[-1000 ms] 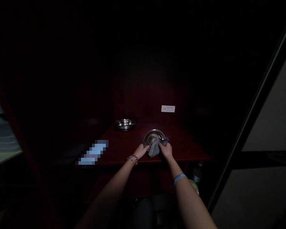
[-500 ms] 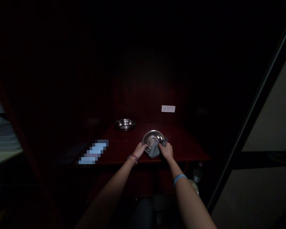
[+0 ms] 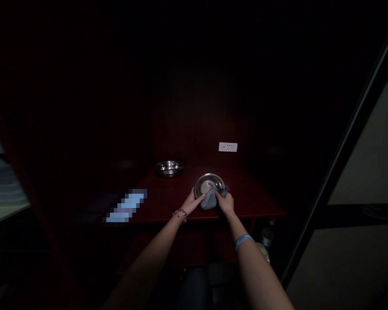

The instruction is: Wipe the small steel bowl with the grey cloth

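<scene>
A shiny metal bowl (image 3: 205, 186) is held tilted over the front of the dark red desk (image 3: 245, 196), its inside facing me. My left hand (image 3: 192, 203) grips the bowl's left rim, thumb on the inner edge and fingers hidden behind. Bunched in my right hand (image 3: 225, 202) is a grey cloth (image 3: 209, 201), pressed over the lower right part of the bowl. The right thumb lies on top of the cloth; the other fingers are mostly out of sight. Behind and to the left, several nested metal bowls (image 3: 170, 169) stand on the desk.
A white socket panel (image 3: 228, 147) is on the back wall. A blurred-out bright rectangle (image 3: 126, 207) lies at the desk's left. Under the right side stands a bottle (image 3: 267, 236). Stacked items (image 3: 4, 189) rest on a shelf at far left.
The bowl has risen slightly and turned in my hands. My left thumb has shifted inward along the rim, and the cloth is bunched a little differently.
</scene>
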Motion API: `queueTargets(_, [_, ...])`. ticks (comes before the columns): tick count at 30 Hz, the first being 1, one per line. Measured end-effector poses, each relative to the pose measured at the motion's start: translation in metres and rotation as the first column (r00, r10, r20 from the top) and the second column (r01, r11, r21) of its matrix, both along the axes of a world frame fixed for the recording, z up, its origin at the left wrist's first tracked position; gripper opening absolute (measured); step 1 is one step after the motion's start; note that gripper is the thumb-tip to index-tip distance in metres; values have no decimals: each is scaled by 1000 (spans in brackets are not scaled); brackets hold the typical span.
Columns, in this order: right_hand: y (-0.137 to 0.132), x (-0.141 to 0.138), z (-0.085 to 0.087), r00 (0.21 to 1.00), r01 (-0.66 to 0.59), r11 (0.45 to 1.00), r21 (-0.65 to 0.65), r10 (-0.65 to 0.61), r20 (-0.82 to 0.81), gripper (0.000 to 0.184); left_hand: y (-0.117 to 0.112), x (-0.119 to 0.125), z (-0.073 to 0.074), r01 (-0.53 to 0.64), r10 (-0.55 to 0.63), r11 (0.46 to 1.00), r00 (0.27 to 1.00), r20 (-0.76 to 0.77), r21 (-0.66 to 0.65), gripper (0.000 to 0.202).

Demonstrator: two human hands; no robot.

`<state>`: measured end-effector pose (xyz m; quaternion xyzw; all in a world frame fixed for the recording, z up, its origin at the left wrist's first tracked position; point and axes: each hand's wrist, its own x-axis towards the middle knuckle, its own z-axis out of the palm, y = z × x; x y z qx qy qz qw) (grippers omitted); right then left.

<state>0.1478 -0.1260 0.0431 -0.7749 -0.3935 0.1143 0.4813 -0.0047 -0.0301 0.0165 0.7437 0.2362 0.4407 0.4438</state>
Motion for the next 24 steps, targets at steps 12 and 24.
queueTargets(12, [1,0,-2,999,15,1000,-9,-16,-45,36,0,0,1,17,-17,1000,999,-41,-7,54])
queueTargets(24, [-11,-4,4,989,41,991,-128,-23,143,39,7,0,-5,-17,11,996,998,-68,-86,40])
